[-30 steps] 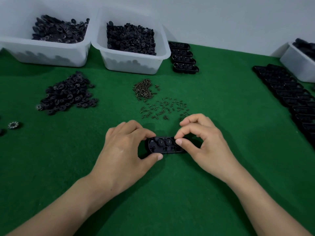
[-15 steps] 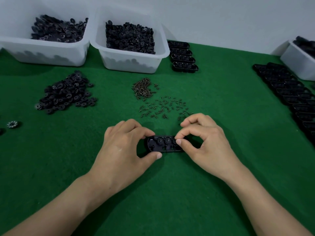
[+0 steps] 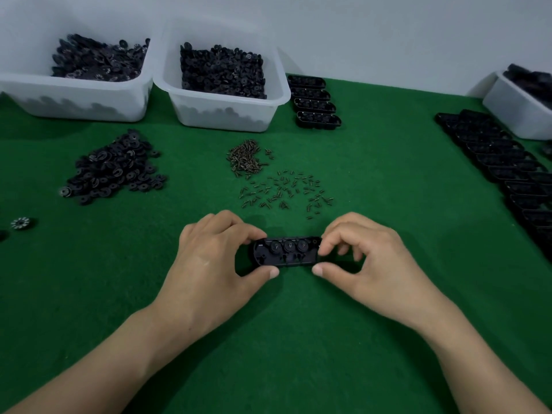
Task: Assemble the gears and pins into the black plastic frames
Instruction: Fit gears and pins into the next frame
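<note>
Left of the frame, the left hand [image 3: 209,264] is curled in, and the frame's left end is pinched between thumb and forefinger. Dead centre, the black plastic frame [image 3: 288,258] is held flat, low on the green mat [image 3: 298,339], with three gears [image 3: 288,246] seated along its far row. To the frame's right, the right hand [image 3: 364,264] is closed on the other end, thumb at the near edge, forefinger at the far corner.

For the step to be done well, the frame should be kept level so nothing seated is tipped out, and each part should be pressed straight down until flush. Supplies are laid beyond the frame: the gear pile [image 3: 113,168] far to its left, the pins [image 3: 283,189] just behind it.

Now the doubtful parts. Far left of the frame, a dark thing [image 3: 2,236] is cut off by the picture edge. Whether the frame is resting or slightly lifted cannot be told. Pins inside the gears cannot be made out, and the near row is lost, black on black. Far right of the frame, a row of frames [image 3: 507,165] and a tub [image 3: 513,109] are cut off.
</note>
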Action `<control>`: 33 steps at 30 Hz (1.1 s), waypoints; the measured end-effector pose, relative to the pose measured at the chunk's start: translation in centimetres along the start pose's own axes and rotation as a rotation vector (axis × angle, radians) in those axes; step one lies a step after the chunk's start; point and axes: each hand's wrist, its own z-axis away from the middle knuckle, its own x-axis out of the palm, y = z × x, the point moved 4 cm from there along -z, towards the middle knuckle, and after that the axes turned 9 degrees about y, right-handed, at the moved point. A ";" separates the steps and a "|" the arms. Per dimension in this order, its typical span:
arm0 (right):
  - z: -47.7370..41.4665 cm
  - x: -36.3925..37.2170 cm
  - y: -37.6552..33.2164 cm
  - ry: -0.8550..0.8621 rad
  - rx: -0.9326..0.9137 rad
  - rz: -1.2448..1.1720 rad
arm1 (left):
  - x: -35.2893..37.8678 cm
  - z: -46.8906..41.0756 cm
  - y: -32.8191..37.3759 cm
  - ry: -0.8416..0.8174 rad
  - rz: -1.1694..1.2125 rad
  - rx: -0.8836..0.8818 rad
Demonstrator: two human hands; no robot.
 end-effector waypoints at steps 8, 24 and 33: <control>0.1 0.6 0.0 0.105 -0.091 0.047 | -0.5 -0.9 0.7 0.020 0.030 -0.012; -15.0 -3.3 9.2 0.484 0.018 0.116 | 5.8 -16.6 3.5 -0.193 0.170 -0.172; -16.3 -2.0 11.2 0.474 0.033 0.098 | 7.3 -18.1 2.7 -0.210 0.029 -0.214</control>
